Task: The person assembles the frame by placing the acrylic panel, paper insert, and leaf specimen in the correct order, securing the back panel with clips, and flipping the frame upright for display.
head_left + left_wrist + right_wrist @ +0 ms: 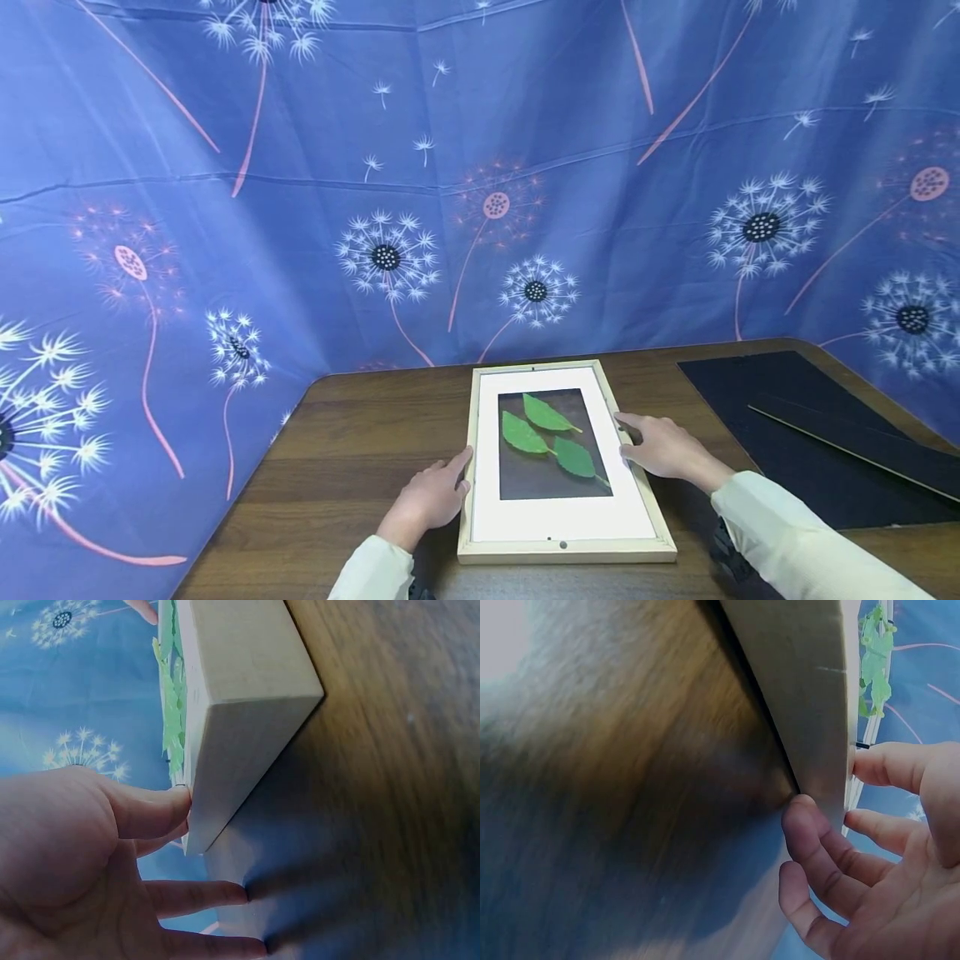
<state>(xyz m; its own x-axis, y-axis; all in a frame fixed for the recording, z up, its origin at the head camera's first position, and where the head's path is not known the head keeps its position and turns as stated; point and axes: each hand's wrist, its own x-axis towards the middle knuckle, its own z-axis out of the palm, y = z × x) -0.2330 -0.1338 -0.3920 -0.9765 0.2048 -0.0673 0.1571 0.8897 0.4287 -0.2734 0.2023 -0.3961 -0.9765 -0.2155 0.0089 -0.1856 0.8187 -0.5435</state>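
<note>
The picture frame (517, 552) lies face up on the table (360, 450), between the table's left edge and the black sheet (727, 379) toward the far right corner. Its long axis runs from the near side of the table to the far edge, and its far end sits close to that far edge. Three green leaves (574, 457) show inside its white border. The governing relation is lateral: the frame lies between the hands, directly right of the left hand (431, 500) and directly left of the right hand (663, 446). Neither hand is nearer; both touch a long side. The contact points are staggered, however — the left hand bears on its rail closer to the near end, the right hand slightly farther along. The left hand is spread wide, thumb against the upper rim, two extended fingers reaching to the table surface. The right hand is narrower: its thumb meets the upper rim and a bent finger meets the lower edge of the side wall; whether it pinches the frame cannot be told. Judged from this offset, an even lift or slide calls for equal load on both sides — unequal load could rotate the frame.
</note>
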